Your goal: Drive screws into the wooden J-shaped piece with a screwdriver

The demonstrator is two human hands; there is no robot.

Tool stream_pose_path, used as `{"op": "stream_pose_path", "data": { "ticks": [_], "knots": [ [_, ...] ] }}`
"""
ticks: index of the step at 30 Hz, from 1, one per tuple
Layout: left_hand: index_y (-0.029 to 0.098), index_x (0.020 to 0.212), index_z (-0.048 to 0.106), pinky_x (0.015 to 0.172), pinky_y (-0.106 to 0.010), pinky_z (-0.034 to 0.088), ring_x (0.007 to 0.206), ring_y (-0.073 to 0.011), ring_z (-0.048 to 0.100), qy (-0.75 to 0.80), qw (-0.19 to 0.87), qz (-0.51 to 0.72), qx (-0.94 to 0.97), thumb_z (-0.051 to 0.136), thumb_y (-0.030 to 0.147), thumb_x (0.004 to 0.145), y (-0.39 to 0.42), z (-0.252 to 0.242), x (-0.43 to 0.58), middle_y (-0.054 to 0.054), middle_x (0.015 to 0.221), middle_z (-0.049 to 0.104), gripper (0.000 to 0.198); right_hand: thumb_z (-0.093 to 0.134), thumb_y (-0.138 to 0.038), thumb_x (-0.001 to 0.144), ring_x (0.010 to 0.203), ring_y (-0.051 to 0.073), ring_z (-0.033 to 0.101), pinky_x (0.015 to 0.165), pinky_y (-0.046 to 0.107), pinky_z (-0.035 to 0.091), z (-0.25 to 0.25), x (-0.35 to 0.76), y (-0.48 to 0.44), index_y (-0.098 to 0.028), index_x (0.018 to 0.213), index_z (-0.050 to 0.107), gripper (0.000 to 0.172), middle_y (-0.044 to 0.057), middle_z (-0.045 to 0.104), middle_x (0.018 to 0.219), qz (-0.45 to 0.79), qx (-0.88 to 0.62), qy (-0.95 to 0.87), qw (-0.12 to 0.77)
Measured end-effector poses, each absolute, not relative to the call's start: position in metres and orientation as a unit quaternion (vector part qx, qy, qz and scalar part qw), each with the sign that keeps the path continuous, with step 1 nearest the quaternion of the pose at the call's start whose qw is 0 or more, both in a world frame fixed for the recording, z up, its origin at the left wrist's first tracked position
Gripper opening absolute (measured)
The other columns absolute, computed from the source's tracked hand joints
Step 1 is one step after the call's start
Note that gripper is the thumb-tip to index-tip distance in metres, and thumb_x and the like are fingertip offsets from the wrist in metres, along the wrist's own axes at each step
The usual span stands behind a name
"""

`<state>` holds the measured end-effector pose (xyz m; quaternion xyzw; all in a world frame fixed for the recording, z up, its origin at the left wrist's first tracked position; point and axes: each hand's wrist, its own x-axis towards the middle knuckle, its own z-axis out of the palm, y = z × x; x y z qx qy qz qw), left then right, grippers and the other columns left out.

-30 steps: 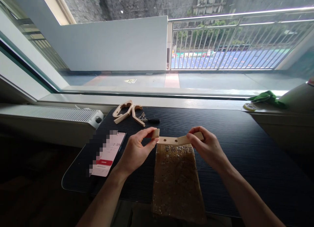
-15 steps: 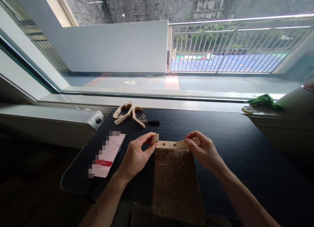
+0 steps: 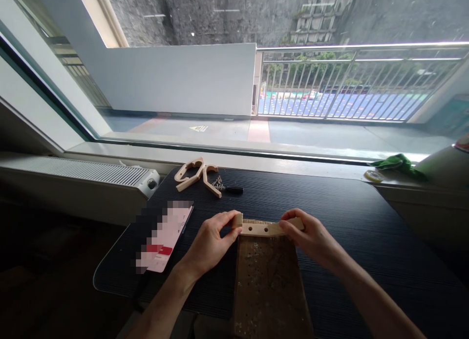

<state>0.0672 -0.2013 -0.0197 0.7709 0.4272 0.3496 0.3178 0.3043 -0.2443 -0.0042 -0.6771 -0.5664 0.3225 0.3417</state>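
A pale, slightly bent wooden piece with two round holes (image 3: pixel 258 229) lies across the far end of a brown, pitted wooden board (image 3: pixel 271 285). Its left end, which has a raised block, is pinched between the thumb and fingers of my left hand (image 3: pixel 214 239). My right hand (image 3: pixel 308 231) grips the angled right end, thumb on the near side. A strip of the board shows just beyond the piece. Whether the piece rests fully on the board I cannot tell.
Beyond my left hand lie curved wooden pieces (image 3: pixel 190 175), a small pile of screws (image 3: pixel 219 183) and a black handle-like object (image 3: pixel 233 190). A phone (image 3: pixel 166 241) lies at left on the dark table (image 3: pixel 340 202). A radiator (image 3: pixel 110 178) and window sill (image 3: pixel 256 162) border it.
The holed piece has come nearer along the board, so the board's far end now shows behind it. Both hands keep their hold. The whole view has shifted slightly.
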Motion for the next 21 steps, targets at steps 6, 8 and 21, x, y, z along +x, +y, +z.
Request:
{"op": "stream_pose_path", "data": {
  "ticks": [6,8,21],
  "knots": [
    [0.021,0.105,0.062,0.084,-0.029,0.050,0.092,-0.0177,0.063,0.410,0.296,0.326,0.799,0.056,0.020,0.079,-0.200,-0.015,0.063,-0.004,0.098,0.068,0.027,0.050,-0.043,0.081,0.070,0.015,0.058,0.063,0.028,0.044,0.036,0.297,-0.176,-0.021,0.089,0.067,0.029,0.003,0.066,0.082,0.163,-0.624,-0.688,0.332],
    [0.021,0.105,0.061,0.083,-0.029,0.050,0.091,-0.0176,0.062,0.409,0.293,0.324,0.801,0.056,0.019,0.079,-0.199,-0.014,0.062,-0.004,0.098,0.067,0.027,0.045,-0.036,0.085,0.078,0.015,0.059,0.069,0.027,0.045,0.040,0.272,-0.141,-0.022,0.095,0.066,0.027,0.002,0.067,0.088,0.172,-0.572,-0.765,0.242],
    [0.018,0.107,0.060,0.086,-0.032,0.047,0.094,-0.0194,0.059,0.409,0.308,0.296,0.806,0.053,0.018,0.081,-0.196,-0.015,0.058,-0.006,0.101,0.065,0.027,0.051,-0.032,0.087,0.097,0.019,0.056,0.080,0.039,0.048,-0.005,0.172,-0.007,-0.018,0.115,0.053,0.032,0.008,0.054,0.116,0.165,-0.513,-0.842,-0.025]
  ]
}}
